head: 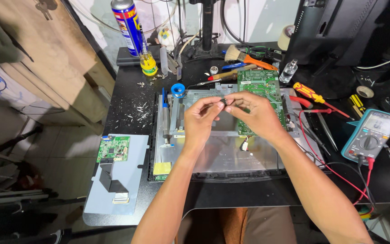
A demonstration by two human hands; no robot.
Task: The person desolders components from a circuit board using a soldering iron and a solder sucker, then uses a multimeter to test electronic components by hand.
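My left hand (202, 120) and my right hand (253, 113) meet above a grey metal panel (231, 156) that lies on the black bench. Together their fingertips pinch a small dark component (225, 101). A green circuit board (260, 88) rests on the panel just behind and under my right hand. A small white connector on a wire (244, 144) hangs below my right wrist.
A multimeter (370, 136) with red and black leads sits right. Screwdrivers (312, 94), a brush (245, 57), a solder spool (178, 89) and a spray can (127, 25) stand behind. A smaller green board (113, 149) with a flat cable lies left. Cardboard boxes (46, 58) are at left.
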